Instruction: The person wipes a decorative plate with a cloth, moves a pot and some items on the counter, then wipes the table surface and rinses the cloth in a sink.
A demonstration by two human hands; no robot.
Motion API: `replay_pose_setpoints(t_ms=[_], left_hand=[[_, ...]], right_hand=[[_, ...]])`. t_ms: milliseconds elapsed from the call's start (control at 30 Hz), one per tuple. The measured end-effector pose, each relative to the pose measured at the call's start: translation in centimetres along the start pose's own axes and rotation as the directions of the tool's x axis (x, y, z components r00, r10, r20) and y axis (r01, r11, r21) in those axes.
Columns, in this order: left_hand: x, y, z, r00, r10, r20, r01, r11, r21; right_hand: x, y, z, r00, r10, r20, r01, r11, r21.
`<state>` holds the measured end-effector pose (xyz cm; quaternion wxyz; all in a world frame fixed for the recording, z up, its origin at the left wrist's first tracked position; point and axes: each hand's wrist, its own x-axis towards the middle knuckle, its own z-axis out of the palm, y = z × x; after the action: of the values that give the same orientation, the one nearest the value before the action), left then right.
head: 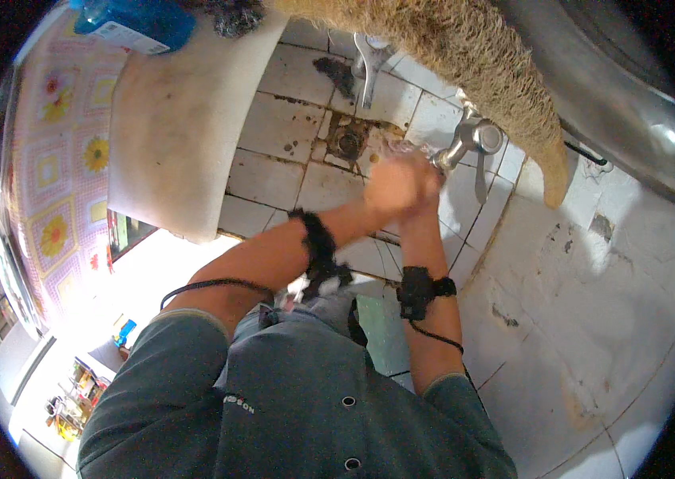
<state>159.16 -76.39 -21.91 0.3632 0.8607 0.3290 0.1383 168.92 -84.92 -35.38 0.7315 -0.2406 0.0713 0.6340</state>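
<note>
My left hand (393,184) and my right hand (431,181) are together, blurred, beside the spout of a metal lever tap (474,141). Their fingers overlap, and whether anything is between the palms cannot be told. Clear water or foam seems to show just past them, though blur hides the detail. Behind the hands lies a square drain (349,142) in stained white tiles. Another metal tap (368,63) stands farther off. Black straps with small devices and cables are around both forearms.
A shaggy brown thing (493,72) hangs over the tap, beside a large rounded metal vessel (631,108). At left are a pale slab (176,132), a flowered cloth (53,161) and a blue plastic container (140,21) with a label. A cracked whitish wall or surface (553,299) is at right.
</note>
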Motion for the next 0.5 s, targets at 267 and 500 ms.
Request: replay_pose_setpoints(t_ms=[267,500], left_hand=[[0.3,0.1,-1.0,0.989,-0.15,0.001,0.15,0.987,-0.06],[0.1,0.3,-0.4,0.976,-0.182,-0.116,0.179,0.983,-0.03]], right_hand=[[0.6,0.5,7.4,0.981,-0.049,0.19,0.037,0.997,0.067],[1.1,0.1,7.6,0.999,-0.029,-0.031,0.028,0.999,-0.046]])
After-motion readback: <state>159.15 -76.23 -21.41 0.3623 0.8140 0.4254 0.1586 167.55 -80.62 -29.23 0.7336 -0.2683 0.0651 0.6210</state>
